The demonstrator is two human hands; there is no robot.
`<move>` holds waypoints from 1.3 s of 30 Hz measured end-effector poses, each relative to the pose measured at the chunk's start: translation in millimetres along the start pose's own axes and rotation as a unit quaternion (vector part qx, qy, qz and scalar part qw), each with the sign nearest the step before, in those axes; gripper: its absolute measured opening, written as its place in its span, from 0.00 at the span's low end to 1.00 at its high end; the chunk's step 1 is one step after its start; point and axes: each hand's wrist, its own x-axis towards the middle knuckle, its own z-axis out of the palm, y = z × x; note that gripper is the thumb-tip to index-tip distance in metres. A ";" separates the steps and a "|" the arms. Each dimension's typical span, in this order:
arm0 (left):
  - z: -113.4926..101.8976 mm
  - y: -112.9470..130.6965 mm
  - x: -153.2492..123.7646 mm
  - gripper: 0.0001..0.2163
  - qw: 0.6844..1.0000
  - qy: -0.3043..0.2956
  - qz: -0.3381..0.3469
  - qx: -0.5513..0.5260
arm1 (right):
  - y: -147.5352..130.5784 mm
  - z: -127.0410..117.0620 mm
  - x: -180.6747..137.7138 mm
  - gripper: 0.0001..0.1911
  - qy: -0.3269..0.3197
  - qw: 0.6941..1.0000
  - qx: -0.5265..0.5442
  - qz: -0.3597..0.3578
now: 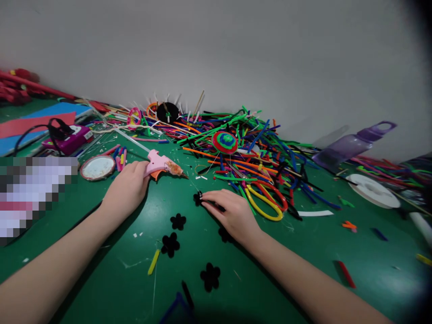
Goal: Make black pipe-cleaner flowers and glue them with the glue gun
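Note:
My left hand (126, 189) is wrapped round the grip of a pink hot glue gun (158, 163) with an orange trigger. A clear glue stick juts from its back, and its browned nozzle points right. My right hand (234, 213) pinches the edge of a small black fuzzy flower (197, 199) at the table surface. A whitish spot shows at the fingertips, and a thin glue strand runs from there towards the nozzle. Another black flower (178, 221) lies just below, with a larger black flower (170, 245) beside it and one more black flower (211, 276) nearer me. My right hand partly covers a further one.
A tangled heap of coloured pipe cleaners (270, 157) lines the wall, with a red, green and blue disc (225, 142) on it. Yellow-and-red scissors handles (265, 204) poke out. A purple bottle (351, 146) and white spool (373, 191) are right; a purple power strip (69, 140) and round lid (97, 167) left.

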 end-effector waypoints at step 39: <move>-1.4 1.5 -0.4 0.15 1.000 -0.013 0.005 -0.002 | -10.9 -3.9 7.0 0.10 0.024 0.995 -0.026 -0.098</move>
